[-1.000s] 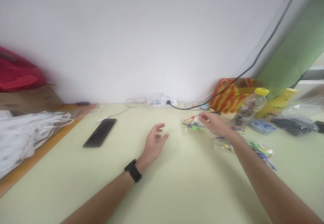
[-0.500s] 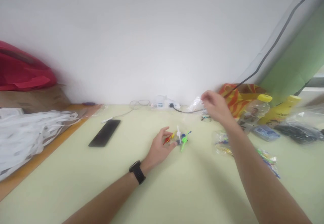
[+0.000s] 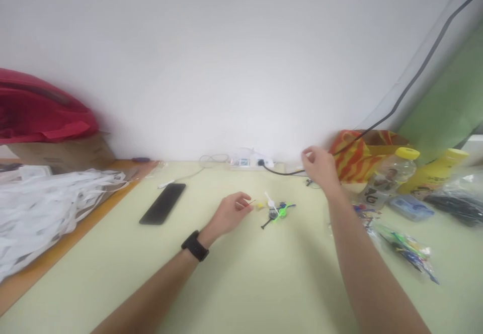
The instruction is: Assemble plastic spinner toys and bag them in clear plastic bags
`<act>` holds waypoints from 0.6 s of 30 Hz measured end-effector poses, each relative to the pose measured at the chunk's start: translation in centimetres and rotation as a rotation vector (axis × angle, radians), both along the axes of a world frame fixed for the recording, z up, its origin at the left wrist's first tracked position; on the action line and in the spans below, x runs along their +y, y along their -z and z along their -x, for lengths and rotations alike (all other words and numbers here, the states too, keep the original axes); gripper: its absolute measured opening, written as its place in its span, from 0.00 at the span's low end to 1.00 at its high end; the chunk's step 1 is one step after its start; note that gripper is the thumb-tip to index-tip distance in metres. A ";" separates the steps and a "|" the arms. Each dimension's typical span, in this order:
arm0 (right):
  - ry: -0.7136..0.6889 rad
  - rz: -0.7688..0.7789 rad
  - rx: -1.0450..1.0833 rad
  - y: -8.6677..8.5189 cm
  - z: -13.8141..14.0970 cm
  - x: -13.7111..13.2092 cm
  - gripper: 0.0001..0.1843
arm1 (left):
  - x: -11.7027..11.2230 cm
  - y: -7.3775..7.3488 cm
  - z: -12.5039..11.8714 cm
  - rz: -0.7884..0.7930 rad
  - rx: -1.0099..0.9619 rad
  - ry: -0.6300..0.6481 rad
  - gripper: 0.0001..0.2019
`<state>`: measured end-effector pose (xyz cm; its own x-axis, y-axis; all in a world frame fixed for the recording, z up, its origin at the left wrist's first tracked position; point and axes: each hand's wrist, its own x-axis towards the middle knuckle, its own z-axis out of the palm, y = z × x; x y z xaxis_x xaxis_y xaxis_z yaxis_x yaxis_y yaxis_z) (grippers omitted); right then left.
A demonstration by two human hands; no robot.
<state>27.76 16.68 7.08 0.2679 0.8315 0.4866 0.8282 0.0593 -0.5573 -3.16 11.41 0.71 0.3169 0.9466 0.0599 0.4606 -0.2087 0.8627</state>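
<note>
Head: L hand (image 3: 231, 214) half-curled at red pc (image 3: 249, 203); R hand (image 3: 320, 169) raised, loosely curled; grips unclear.

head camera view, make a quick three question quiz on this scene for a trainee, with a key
1. True or false: the small coloured pieces lie to the right of the black phone.
2. Which of these is nearest the green piece? a) the yellow bottle; b) the left hand; c) the black phone
3. Fill in: the clear bottle has a ____ cap.

Key: 1 true; 2 b; 3 yellow
</note>
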 end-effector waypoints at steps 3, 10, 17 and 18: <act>-0.418 0.129 0.054 -0.2 4.3 0.0 0.21 | 0.7 -1.3 1.1 -0.013 0.007 -0.025 0.18; -0.939 0.463 0.153 2.5 13.8 -0.4 0.19 | 2.8 -3.2 4.7 -0.016 -0.122 0.033 0.21; -0.841 0.271 0.165 3.3 16.4 -1.3 0.16 | 3.1 -4.5 6.4 -0.075 -0.097 -0.024 0.25; -0.819 0.209 0.117 3.3 16.6 -1.3 0.15 | 3.0 -4.7 6.4 -0.092 -0.090 -0.013 0.26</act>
